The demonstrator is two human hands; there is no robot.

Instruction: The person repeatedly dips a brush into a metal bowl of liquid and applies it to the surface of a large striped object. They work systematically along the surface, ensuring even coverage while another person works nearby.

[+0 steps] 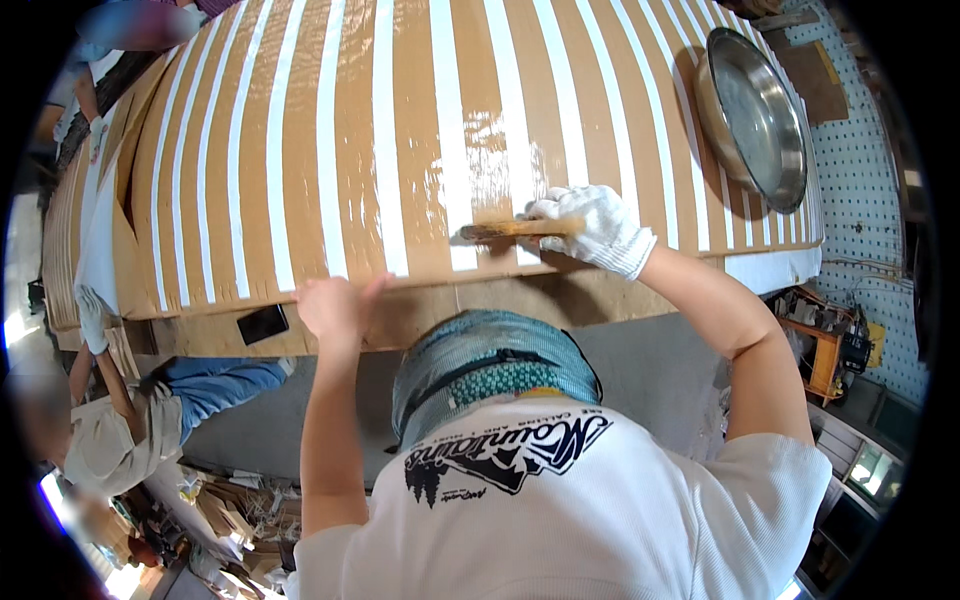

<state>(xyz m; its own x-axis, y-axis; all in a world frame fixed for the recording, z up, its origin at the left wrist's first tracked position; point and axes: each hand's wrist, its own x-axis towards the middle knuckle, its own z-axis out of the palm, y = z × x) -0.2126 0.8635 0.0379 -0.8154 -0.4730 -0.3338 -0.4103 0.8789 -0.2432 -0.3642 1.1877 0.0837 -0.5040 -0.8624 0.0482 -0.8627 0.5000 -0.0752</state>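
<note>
A wide brown sheet (350, 205) with white lengthwise strips lies over the table in front of me, its surface shiny and wet-looking in the middle. My right hand (597, 228), in a white knitted glove, is closed round the wooden handle of a flat brush (510, 229). The brush lies low over the sheet near its front edge; its bristles are hard to make out. Bare, my left hand (335, 308) rests at the sheet's near edge, thumb stretched out to the right and holding nothing visible. Some of its fingertips are blurred.
A round metal basin (757, 120) stands on the sheet at the right. A dark phone (263, 325) lies on the table's wooden front edge (440, 305). At the left, a co-worker (130, 430) in gloves touches a striped sheet. Cardboard scraps (235, 520) litter the floor behind.
</note>
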